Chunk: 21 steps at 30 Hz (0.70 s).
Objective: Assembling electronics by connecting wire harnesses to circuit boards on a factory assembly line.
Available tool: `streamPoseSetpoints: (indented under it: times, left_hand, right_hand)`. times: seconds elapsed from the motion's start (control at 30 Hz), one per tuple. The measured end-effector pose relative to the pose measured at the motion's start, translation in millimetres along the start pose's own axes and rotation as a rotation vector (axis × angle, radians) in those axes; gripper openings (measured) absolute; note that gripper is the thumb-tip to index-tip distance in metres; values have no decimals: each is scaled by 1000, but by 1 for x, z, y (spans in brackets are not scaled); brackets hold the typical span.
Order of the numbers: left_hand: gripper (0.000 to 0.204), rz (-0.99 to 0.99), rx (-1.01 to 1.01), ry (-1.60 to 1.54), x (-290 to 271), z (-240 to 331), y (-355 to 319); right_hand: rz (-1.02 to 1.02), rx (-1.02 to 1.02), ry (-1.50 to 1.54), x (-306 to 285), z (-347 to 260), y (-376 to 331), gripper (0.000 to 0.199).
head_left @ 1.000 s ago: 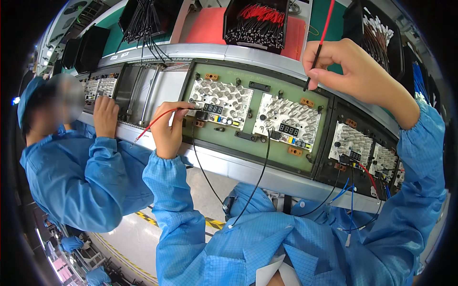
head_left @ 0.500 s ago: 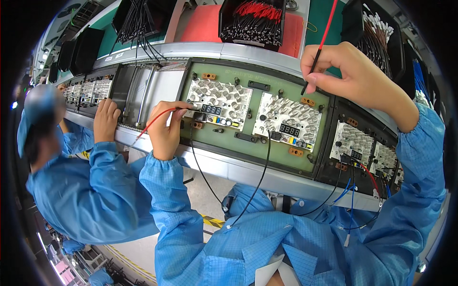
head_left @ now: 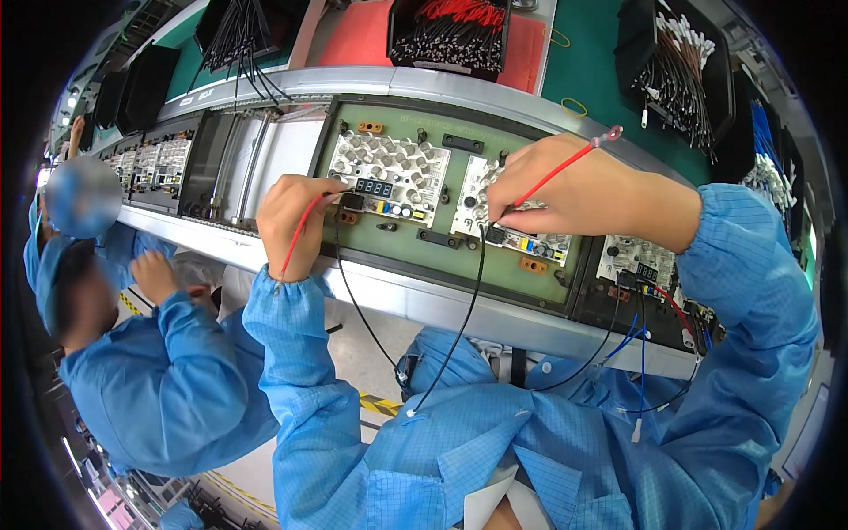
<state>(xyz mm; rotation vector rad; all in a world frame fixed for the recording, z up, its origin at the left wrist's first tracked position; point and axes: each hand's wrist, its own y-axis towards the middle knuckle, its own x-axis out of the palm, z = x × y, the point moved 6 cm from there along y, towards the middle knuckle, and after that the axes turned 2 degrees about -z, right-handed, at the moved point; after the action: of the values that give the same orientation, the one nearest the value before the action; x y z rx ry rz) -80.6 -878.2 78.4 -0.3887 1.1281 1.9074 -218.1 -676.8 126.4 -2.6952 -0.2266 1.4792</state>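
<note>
My left hand (head_left: 290,221) is closed, pinching a red wire (head_left: 300,231) at the left edge of the left circuit board (head_left: 428,190), by its digit display (head_left: 374,187). The wire's loose end hangs toward my wrist. Over the right circuit board (head_left: 471,185), my right hand (head_left: 574,190) pinches another red wire (head_left: 552,173), whose ring-like end points up and right. Its lower tip is at the board near a black connector and is partly hidden by my fingers. A black wire (head_left: 474,287) runs from the right board toward me, another (head_left: 358,314) from the left one.
Both boards sit in a green fixture (head_left: 402,246) on a metal-edged line. More boards (head_left: 649,256) with wires stand to the right. Bins of red-and-black wires (head_left: 450,44), black wires (head_left: 243,40) and white-tipped wires (head_left: 680,79) line the back. A co-worker in blue (head_left: 168,371) sits at left.
My right hand has come down and left with its red wire, from above the right board onto it. My left hand stays at the left board. The co-worker's hand has drawn back from the line.
</note>
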Motion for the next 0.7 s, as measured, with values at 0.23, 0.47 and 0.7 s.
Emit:
streamPoseSetpoints:
  times: [0.23,0.47,0.7]
  left_hand:
    - [17,-29,-16,-6,0,0,1]
    - [15,-81,19,-27,1,1,5]
    - [17,-104,69,-15,0,1,6]
  right_hand:
    - [-27,24,-115,7,-1,-2,6]
    - [-7,48,-104,12,4,-4,11]
    - [9,73,-170,16,7,-4,13]
